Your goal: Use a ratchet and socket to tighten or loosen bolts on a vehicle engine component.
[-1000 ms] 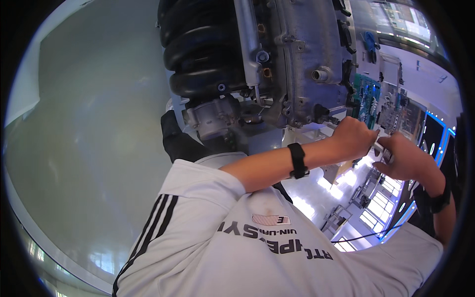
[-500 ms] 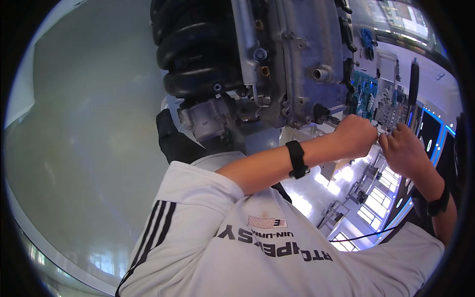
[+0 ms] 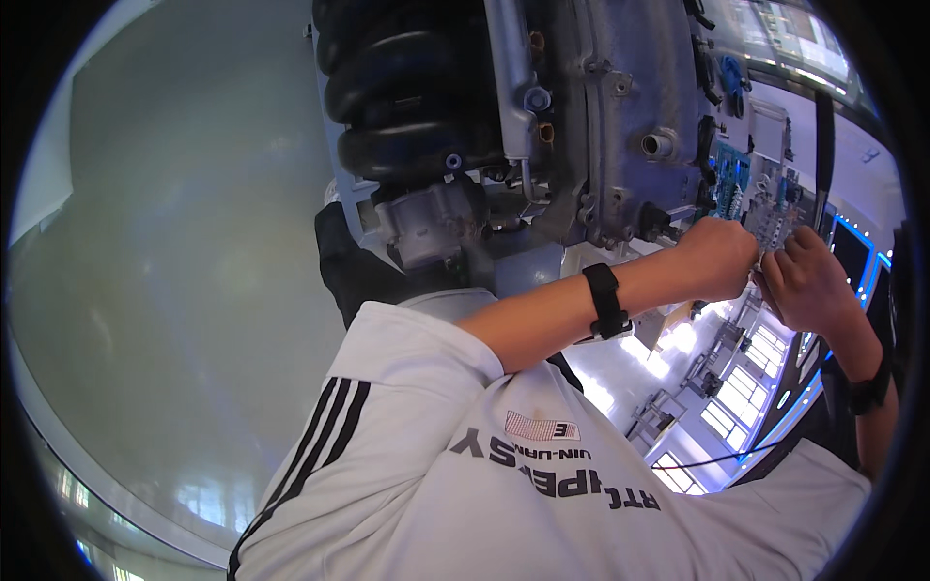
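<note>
A grey metal engine point(image 3: 601, 116) with black ribbed intake pipes point(image 3: 407, 87) hangs in front of me. Both my hands meet at its right side, next to a blue and white panel of small parts point(image 3: 751, 189). My left hand point(image 3: 719, 258), with a black band point(image 3: 605, 300) on the wrist, is curled into a fist against the engine; what it grips is hidden. My right hand point(image 3: 809, 283) touches it, fingers closed at the lower end of a long black tool handle point(image 3: 823, 145) that stands upright.
My white shirt with black stripes point(image 3: 504, 474) fills the lower picture. A pale glossy floor point(image 3: 174, 290) spreads on the left. A black watch point(image 3: 867, 392) sits on my right wrist. Bright windows point(image 3: 736, 416) and a thin black cable point(image 3: 717, 460) show between my arms.
The black tool handle has come into view above my right hand and now stands upright. Both hands stay together at the engine's right side.
</note>
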The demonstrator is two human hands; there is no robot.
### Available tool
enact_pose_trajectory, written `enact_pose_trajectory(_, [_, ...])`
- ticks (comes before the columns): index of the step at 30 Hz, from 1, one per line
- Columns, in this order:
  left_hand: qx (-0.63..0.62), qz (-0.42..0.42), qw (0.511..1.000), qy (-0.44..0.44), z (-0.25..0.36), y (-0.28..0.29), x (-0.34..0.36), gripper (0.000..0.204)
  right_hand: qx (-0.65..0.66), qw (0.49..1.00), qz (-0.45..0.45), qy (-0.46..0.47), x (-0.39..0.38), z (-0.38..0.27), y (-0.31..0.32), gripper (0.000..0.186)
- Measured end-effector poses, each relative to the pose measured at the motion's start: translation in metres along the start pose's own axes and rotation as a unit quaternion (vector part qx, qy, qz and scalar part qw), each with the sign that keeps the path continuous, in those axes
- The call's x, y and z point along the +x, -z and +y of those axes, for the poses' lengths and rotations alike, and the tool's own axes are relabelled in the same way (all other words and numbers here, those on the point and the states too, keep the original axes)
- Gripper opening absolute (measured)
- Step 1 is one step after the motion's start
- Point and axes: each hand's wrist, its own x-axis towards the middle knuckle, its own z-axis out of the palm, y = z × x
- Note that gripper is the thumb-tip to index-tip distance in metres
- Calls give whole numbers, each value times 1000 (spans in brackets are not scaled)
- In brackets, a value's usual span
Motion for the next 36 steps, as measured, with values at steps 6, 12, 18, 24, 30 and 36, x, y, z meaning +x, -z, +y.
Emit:
enact_pose_trajectory(6, [-14, 320, 944, -74, 9, -32, -15, 20, 289, 914, 82, -274, -2, -35, 6, 11])
enact_pose_trajectory(12, [0, -22, 999, 33, 12, 6, -6, 9, 70, 991, 83, -76, -3, -10, 3, 5])
enact_pose_trajectory(18, [1, 276, 961, -31, 29, -32, -16, 12, 271, 920, 129, -251, -13, -43, -3, 5])
enact_pose_trajectory(24, [24, 115, 992, 37, 9, -11, -13, 13, 533, 739, -31, -412, -8, -10, -3, 26])
enact_pose_trajectory(30, [-30, 243, 969, 16, 31, -19, -12, 9, 260, 874, 290, -290, -20, -16, -53, 28])
enact_pose_trajectory(36, [14, 217, 976, -15, 14, -31, -13, 11, 595, 684, 0, -422, -23, -11, -40, 19])
